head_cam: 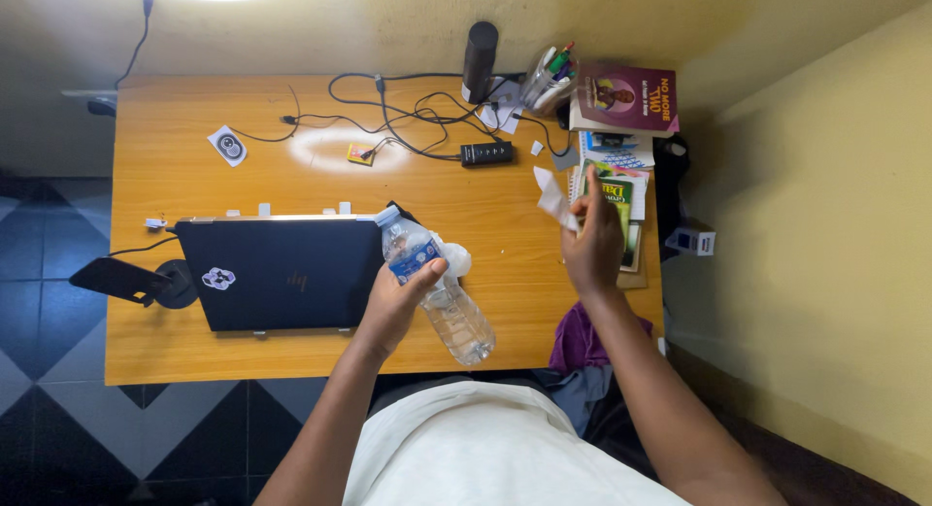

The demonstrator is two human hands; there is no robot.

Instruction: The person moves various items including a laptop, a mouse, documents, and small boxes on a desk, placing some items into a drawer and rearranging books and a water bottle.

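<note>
1. Left hand (393,307): wrapping round the middle of a clear plastic water bottle (434,287), thumb lying across the blue label; fingers closed on it, carrying it just above the wooden desk (194,355).
2. Right hand (592,244): pinching a crumpled white paper scrap (553,197) between thumb and fingertips, raised well apart from the left hand.
3. Water bottle, orientation: long axis running diagonally; neck end pointing up and away toward the far left, base pointing toward the person's lap on the near right; tilting steeply rather than standing upright.
4. Cap: whether it is sitting on the neck cannot be told; a small white round object (456,261) is lying just right of the left thumb.
5. Risk, judged: the neck is hanging directly beside a closed dark laptop (282,273) left of the left hand; if uncapped, any remaining water could be spilling onto it; the one-handed grip on a smooth bottle could be slipping.
6. Risk, judged: tangled black cables (408,118) and a power adapter (485,153) are lying beyond both hands, within reach of a spill.
</note>
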